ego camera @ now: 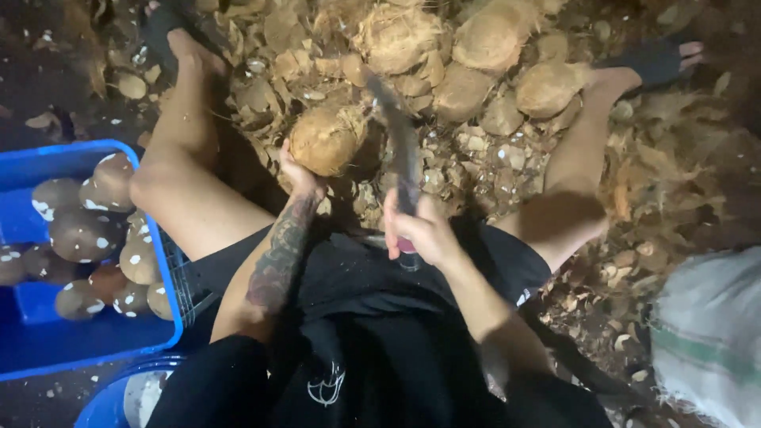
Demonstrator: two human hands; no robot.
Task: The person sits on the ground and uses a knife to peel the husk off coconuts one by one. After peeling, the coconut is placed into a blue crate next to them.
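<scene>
At the far left a blue plastic crate sits on the dark ground, holding a heap of peeled coconuts, brown and smooth with white nicks where the flesh shows through. Just near of it, at the bottom edge, the rim of a blue tub curves into view with something pale inside (too little shows to say what). The person sits with bare legs spread, the left knee touching the crate's right wall. The left hand, on a tattooed forearm, is cupped under and against the near side of a husked coconut, fingers curled on it and holding it up just above the litter between the legs. Right beside it the right hand is closed tight around the handle of a long dark knife, whose blade points away from the body and lies along the coconut's right side, close to or touching it (motion blur hides the exact contact). Beyond the coconut, farther away, a pile of unpeeled coconuts rests on a thick bed of husk chips and shell scraps that spreads across the ground to the right. At the near right corner a pale woven sack bulges into view, its contents hidden.
</scene>
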